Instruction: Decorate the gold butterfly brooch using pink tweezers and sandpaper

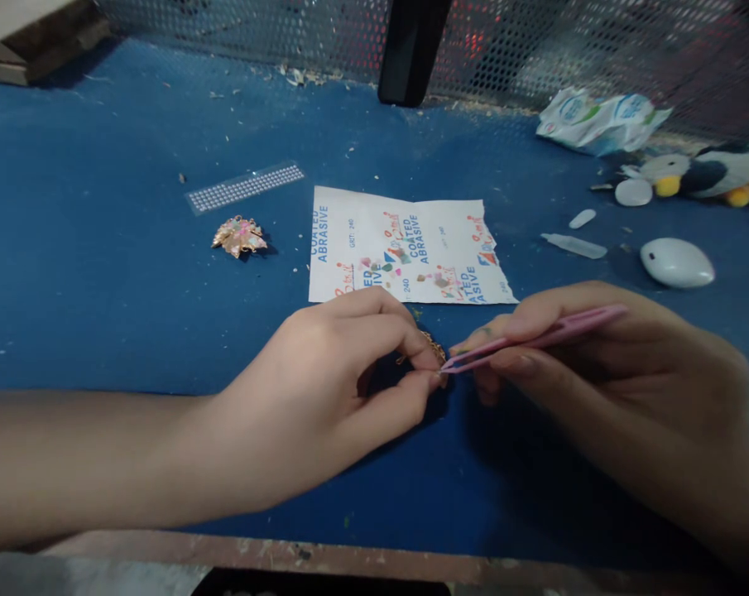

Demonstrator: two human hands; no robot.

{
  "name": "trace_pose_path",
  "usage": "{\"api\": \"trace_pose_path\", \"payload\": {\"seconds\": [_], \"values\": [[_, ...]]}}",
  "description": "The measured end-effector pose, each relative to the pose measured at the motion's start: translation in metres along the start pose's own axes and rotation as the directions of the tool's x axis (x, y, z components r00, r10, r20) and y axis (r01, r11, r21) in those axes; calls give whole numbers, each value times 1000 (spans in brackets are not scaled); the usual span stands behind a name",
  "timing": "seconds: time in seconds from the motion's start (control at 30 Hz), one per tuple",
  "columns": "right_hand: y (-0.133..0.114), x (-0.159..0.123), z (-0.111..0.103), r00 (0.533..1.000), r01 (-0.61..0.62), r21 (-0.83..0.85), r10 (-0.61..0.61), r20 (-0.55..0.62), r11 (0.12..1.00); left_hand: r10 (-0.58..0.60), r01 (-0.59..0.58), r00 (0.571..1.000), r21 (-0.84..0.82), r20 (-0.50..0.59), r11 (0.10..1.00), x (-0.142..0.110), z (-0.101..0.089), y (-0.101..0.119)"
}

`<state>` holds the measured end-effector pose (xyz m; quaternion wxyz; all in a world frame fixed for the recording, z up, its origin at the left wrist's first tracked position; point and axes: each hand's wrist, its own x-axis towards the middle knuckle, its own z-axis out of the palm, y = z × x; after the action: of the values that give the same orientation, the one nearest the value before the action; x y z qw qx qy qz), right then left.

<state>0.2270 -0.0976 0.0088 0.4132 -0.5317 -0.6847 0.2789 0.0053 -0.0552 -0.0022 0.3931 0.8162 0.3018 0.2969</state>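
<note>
My left hand [343, 377] is closed in a pinch on a small gold openwork ornament [433, 343]; my fingers cover most of it. Between the thumb and fingers of my right hand [616, 389] are pink tweezers [554, 331]. Their tips meet the ornament's edge at my left fingertips; whether they grip a tiny piece there I cannot tell. Just beyond my hands lies a torn sheet of sandpaper [355, 219], printed side up, with several small coloured chips scattered on it. A gold leaf-shaped ornament [241, 236] with pink and pale pieces rests to the left.
A clear strip of small beads [247, 189] lies behind the leaf ornament. On the right are a white rounded case [677, 262], a small translucent tube [573, 245], a plush toy [703, 175] and a crumpled packet [603, 122]. A black post [411, 54] stands before the mesh panel.
</note>
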Motion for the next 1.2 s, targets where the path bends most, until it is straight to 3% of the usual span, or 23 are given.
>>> {"api": "trace_pose_path", "payload": {"seconds": [0.43, 0.73, 1.2], "values": [[0, 0, 0, 997, -70, 105, 65, 49, 992, 8, -8, 1000, 18, -4, 1000, -1, -1, 1], [-3, 2, -3, 997, -46, 0, 46, 54, 999, 11, -11, 1000, 17, -4, 1000, 0, 2, 0], [-2, 5, -3, 996, -72, -17, 73, 56, 997, 9, -9, 1000, 22, -6, 1000, -1, 1, 1]]}}
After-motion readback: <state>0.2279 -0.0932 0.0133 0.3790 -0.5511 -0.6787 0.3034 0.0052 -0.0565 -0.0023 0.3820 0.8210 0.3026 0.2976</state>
